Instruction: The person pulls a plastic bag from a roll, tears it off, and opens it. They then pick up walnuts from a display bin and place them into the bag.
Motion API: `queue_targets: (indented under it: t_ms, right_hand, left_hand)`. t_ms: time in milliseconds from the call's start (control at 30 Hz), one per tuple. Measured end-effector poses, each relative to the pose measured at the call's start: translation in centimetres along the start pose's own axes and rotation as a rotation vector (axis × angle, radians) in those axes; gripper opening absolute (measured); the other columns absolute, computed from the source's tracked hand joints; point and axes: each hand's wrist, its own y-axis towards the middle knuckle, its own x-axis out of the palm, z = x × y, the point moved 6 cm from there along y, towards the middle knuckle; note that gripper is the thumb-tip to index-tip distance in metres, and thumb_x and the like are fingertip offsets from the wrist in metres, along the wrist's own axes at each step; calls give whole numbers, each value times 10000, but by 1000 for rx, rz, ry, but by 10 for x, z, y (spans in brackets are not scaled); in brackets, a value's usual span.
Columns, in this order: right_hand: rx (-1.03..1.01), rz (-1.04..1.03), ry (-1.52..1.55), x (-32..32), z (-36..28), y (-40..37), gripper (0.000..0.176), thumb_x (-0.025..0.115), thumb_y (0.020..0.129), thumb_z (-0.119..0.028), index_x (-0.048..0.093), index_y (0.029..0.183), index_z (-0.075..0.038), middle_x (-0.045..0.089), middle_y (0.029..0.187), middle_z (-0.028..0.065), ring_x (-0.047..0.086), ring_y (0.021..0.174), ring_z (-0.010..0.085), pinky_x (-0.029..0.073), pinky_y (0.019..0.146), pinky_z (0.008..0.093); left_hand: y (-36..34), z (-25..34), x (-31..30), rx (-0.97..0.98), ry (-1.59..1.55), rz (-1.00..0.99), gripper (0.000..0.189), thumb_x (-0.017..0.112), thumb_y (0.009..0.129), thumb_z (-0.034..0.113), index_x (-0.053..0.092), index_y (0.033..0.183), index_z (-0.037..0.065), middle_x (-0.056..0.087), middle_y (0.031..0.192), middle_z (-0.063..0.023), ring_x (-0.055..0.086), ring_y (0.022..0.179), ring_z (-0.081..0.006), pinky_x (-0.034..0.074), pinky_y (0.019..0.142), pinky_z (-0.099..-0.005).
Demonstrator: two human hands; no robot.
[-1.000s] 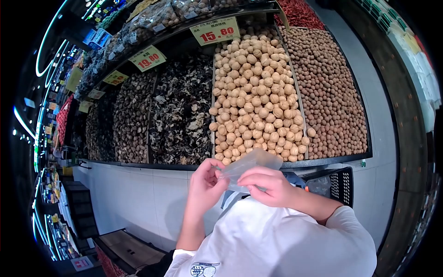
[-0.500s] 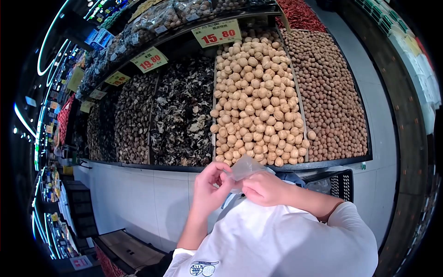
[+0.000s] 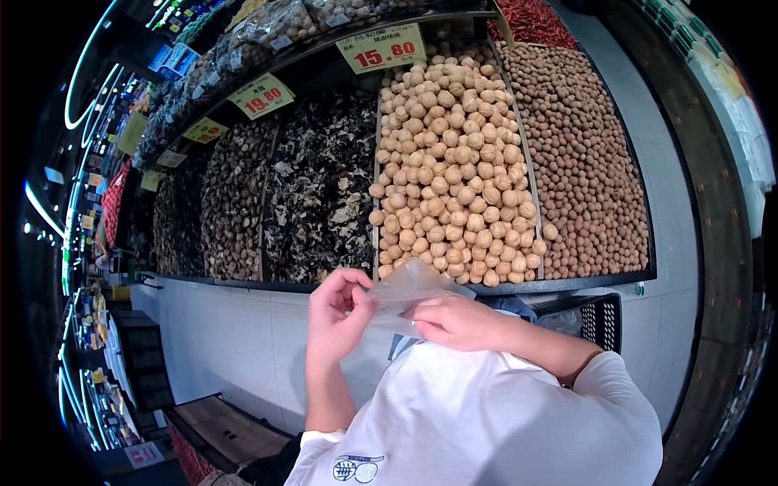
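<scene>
Opening of a clear plastic bag (image 3: 415, 280) judged in hand; parting of its layers appears called for next. Bag held at the near end of the walnuts (image 3: 454, 162). Its left edge is pinched, no visible gap, by the left hand's (image 3: 334, 314) fingers; its right side is gripped by the right hand's (image 3: 460, 321) curled fingers.

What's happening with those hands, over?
Left hand, right hand: both holding thin, translucent plastic bag. Bag partly hiding heaped tan, round walnuts. Nothing seen blocking either hand.
</scene>
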Motion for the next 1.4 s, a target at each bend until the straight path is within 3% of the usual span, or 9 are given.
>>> queue_targets:
  t_ms: [267, 367, 433, 467, 500, 600, 900, 1333, 1400]
  right_hand:
    - [-63, 14, -49, 7, 6, -8, 275, 615, 876, -81, 689, 1129, -3, 718, 1030, 166, 683, 960, 349, 536, 887, 427]
    - [29, -35, 70, -1, 1, -6, 263, 646, 853, -60, 706, 1106, -22, 720, 1019, 155, 701, 933, 314, 559, 840, 402]
    - [81, -30, 140, -8, -1, -4, 258, 662, 835, -41, 717, 1087, -28, 719, 1017, 146, 709, 919, 292, 571, 809, 386]
    - [85, -10, 164, -11, -2, -3, 229, 674, 855, -74, 718, 1074, -25, 728, 1003, 140, 718, 876, 285, 569, 779, 368]
    - [90, 6, 190, -12, -4, -3, 207, 686, 875, -108, 720, 1061, -22, 736, 989, 133, 726, 833, 277, 568, 749, 351]
    - [30, 65, 186, -18, -12, -2, 178, 694, 878, -107, 724, 1027, -14, 738, 974, 121, 717, 783, 249, 559, 724, 338]
    - [96, 9, 307, -50, -27, -21, 197, 694, 878, -99, 722, 1051, -8, 717, 936, 100, 687, 799, 199, 541, 715, 302]
    - [108, -50, 161, -76, -20, -45, 188, 724, 896, -158, 719, 1033, -30, 680, 896, 70, 661, 831, 173, 533, 751, 298]
    - [6, 116, 207, -79, -32, -40, 166, 717, 908, -148, 711, 1028, -33, 669, 881, 53, 653, 827, 167, 529, 744, 308]
  left_hand:
    - [0, -20, -27, -94, 15, 58, 226, 651, 843, -95, 600, 1028, 24, 523, 710, 78, 446, 607, 8, 362, 539, -174]
    - [-3, -18, -14, -11, 120, 126, 249, 677, 807, -89, 630, 1025, 23, 600, 780, 20, 581, 719, -61, 478, 648, -217]
    - [-21, 27, -1, 699, 529, 266, 293, 714, 727, -93, 641, 986, 21, 663, 982, -69, 663, 932, -182, 518, 900, -340]
    - [-27, 33, 6, 703, 439, 167, 255, 765, 719, 26, 685, 961, 32, 703, 1043, -132, 677, 1060, -291, 462, 1034, -486]
    - [-29, 44, 9, 698, 439, 171, 255, 765, 719, 26, 685, 961, 32, 703, 1043, -132, 677, 1060, -291, 462, 1034, -486]
    - [-28, 57, 41, 724, 614, -276, 281, 819, 762, 230, 753, 993, 86, 727, 988, -52, 692, 1045, -251, 373, 1115, -529]
    - [-16, 55, 40, 771, 619, -267, 214, 851, 741, 234, 693, 700, 96, 682, 731, 15, 651, 693, -175, 395, 1083, -509]
    - [3, 45, 9, 729, 179, -144, 243, 728, 892, 194, 600, 741, 53, 602, 682, -19, 601, 665, -176, 422, 1025, -468]
    - [5, 43, 18, 741, 182, -150, 258, 714, 907, 209, 595, 743, 51, 595, 681, -19, 576, 656, -175, 427, 1006, -461]
